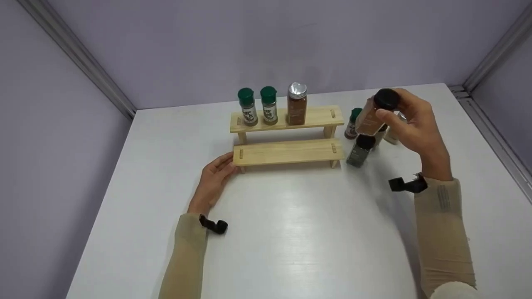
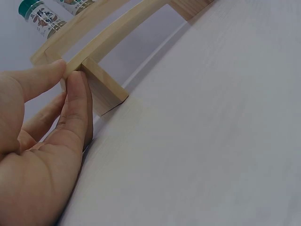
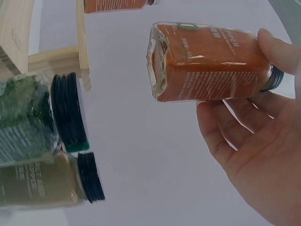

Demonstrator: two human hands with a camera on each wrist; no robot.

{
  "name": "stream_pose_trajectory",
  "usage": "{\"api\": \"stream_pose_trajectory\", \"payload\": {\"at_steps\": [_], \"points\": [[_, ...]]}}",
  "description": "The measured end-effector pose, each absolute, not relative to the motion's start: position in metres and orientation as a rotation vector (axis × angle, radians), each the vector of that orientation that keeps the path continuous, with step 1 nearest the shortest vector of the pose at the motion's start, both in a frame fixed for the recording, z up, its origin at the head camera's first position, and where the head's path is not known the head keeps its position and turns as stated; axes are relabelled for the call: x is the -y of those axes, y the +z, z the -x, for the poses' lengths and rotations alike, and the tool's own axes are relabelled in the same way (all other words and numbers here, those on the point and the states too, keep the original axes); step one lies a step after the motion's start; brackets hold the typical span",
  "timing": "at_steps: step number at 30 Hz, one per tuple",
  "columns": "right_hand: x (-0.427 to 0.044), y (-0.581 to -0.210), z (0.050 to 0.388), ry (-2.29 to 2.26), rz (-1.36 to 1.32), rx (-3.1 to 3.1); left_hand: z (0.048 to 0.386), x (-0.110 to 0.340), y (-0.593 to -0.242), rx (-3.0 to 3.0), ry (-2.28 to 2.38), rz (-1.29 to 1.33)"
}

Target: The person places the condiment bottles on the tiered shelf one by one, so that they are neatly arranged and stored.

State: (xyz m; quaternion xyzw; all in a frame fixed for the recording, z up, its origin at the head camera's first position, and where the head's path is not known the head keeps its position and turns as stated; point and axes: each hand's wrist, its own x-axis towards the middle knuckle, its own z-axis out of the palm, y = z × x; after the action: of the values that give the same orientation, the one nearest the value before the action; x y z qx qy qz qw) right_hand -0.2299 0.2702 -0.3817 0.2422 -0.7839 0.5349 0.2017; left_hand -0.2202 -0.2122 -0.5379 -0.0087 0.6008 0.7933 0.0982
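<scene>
My right hand (image 1: 419, 124) holds a black-capped jar of orange-red spice (image 1: 369, 118) by its neck and cap, raised and tilted right of the two-tier wooden rack (image 1: 286, 152). In the right wrist view the same jar (image 3: 207, 63) lies between the thumb and fingers of the hand (image 3: 263, 141). My left hand (image 1: 213, 180) pinches the left end of the rack's lower shelf; the left wrist view shows thumb and fingers (image 2: 73, 113) against that corner (image 2: 77, 66). On the upper shelf stand two green-capped jars (image 1: 249, 113) (image 1: 269, 112) and a silver-capped red-brown jar (image 1: 296, 109).
Right of the rack stand a black-capped jar of green herbs (image 1: 358, 154), a green-capped jar (image 1: 351, 126) and, partly hidden behind my right hand, further jars (image 1: 391, 136). Pale walls (image 1: 291, 45) border the white table (image 1: 291, 232) at the back and sides.
</scene>
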Motion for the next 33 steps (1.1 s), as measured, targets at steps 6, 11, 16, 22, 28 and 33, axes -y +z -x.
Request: {"api": "stream_pose_trajectory", "payload": {"at_steps": [6,11,16,22,28,33], "points": [[-0.260,-0.382,0.236,1.531,-0.658,2.248,0.221,0.213,-0.538,-1.773,2.337,0.028],[-0.256,-0.383,0.244,1.546,-0.648,2.297,0.222,0.210,-0.538,-1.756,2.332,0.028],[-0.244,-0.388,0.257,1.603,-0.689,2.298,0.222,0.212,-0.536,-1.754,2.348,0.046],[-0.232,-0.386,0.267,1.595,-0.749,2.338,0.221,0.214,-0.535,-1.764,2.334,0.025],[-0.223,-0.377,0.277,1.596,-0.662,2.470,0.223,0.214,-0.535,-1.752,2.346,0.024],[-0.218,-0.375,0.288,1.551,-0.658,2.546,0.222,0.212,-0.535,-1.758,2.339,0.048]]}}
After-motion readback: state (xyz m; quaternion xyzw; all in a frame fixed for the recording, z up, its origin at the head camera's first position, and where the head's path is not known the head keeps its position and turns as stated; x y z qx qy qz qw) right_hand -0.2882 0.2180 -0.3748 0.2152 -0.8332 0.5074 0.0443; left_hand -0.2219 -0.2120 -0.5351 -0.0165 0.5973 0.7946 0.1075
